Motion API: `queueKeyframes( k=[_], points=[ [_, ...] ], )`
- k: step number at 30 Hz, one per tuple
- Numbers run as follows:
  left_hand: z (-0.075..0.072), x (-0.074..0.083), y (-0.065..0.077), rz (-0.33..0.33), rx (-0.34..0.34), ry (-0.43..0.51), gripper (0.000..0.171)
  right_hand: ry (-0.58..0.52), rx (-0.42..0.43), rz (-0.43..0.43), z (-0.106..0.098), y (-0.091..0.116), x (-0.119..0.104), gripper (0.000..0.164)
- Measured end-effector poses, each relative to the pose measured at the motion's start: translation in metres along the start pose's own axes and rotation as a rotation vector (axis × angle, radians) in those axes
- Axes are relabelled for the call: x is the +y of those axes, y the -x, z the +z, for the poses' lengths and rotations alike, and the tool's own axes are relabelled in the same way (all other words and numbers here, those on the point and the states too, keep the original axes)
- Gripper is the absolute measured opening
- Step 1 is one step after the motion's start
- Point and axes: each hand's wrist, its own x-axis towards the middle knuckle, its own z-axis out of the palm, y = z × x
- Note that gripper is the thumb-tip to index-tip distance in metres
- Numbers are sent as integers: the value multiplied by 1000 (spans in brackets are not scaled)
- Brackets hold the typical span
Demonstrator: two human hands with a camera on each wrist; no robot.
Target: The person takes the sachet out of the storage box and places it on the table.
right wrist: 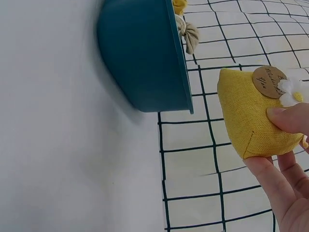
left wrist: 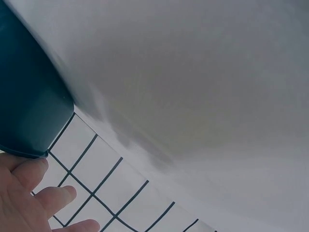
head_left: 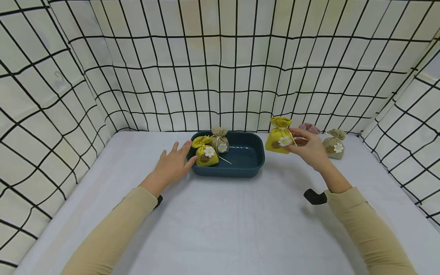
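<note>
My right hand (head_left: 311, 149) pinches a yellow drawstring sachet (head_left: 277, 138) with a white flower and a round brown tag, held up to the right of the blue bin (head_left: 245, 172). In the right wrist view, the thumb lies on the front of the sachet (right wrist: 236, 111) and the fingers support it underneath. My left hand (head_left: 173, 164) rests at the bin's left rim with its fingers spread. Inside the bin's left end, another yellow sachet (head_left: 205, 156) leans in front of a beige sachet (head_left: 220, 140). The left wrist view shows fingertips (left wrist: 36, 171) right at the bin's rim.
Right of the right hand, a beige sachet (head_left: 334, 147) with a white flower stands on the white table (head_left: 220, 229). A pink sachet (head_left: 309, 128) shows partly behind that hand. Black wire grid (head_left: 220, 76) over white cloth encloses the table's back and sides.
</note>
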Motion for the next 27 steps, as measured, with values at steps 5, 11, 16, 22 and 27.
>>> queueKeyframes(
  k=[5, 11, 16, 22, 27],
  points=[
    [0, 1, 0, 2, -1, -2, 71, 3, 21, 3, -7, 1, 7, 58],
    [-2, 1, 0, 2, -4, 0, 71, 3, 53, 10, -17, 2, 14, 59],
    [-4, 2, 2, 7, -2, 6, 71, -1, 79, 5, -26, 5, 18, 60],
    [-4, 0, 1, 17, 1, 9, 71, 30, 106, 49, -35, 10, 22, 64],
    [-2, -1, 0, 17, -2, 11, 71, 47, 132, 53, -42, 15, 27, 63]
  ],
)
